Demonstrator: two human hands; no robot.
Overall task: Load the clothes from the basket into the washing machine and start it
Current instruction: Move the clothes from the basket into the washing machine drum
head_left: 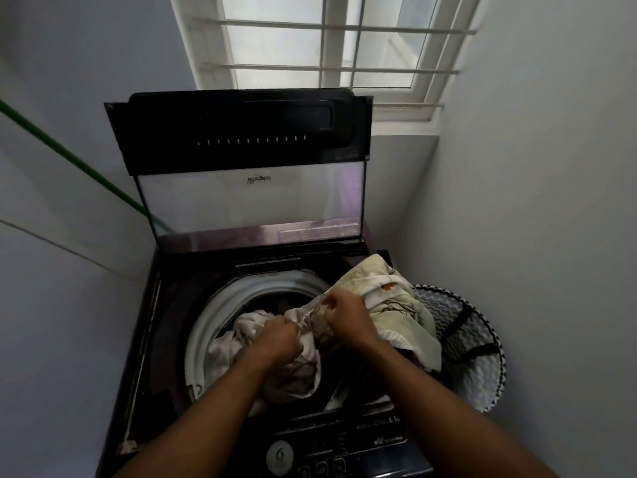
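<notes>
Head view looked down on a top-loading washing machine (162,339) set in a corner under a barred window (331,46); its lid (241,160) stood raised at the machine's back edge, glass panel below a dark frame. Both bare hands worked over the drum (213,312); the left hand (279,343) had its fingers curled tight round a bunch of pale cloth (300,360) that hung down into the drum's opening near its front rim; the right hand (344,319) gripped the same cloth a little farther right, fingers closed on a gathered fold. From there the fabric ran up and over the machine's right edge, a cream stretch with orange marks and thin dark lines draped toward the laundry basket (475,357); the basket stood on the floor just beside the machine's right side, its mesh wall patterned in zigzags. More pale fabric lay inside the drum, left of the hands. Along the machine's front edge sat the control panel (331,450), with a round dial (280,455) and a row of small buttons; a green line (69,160) slanted across the left wall.
</notes>
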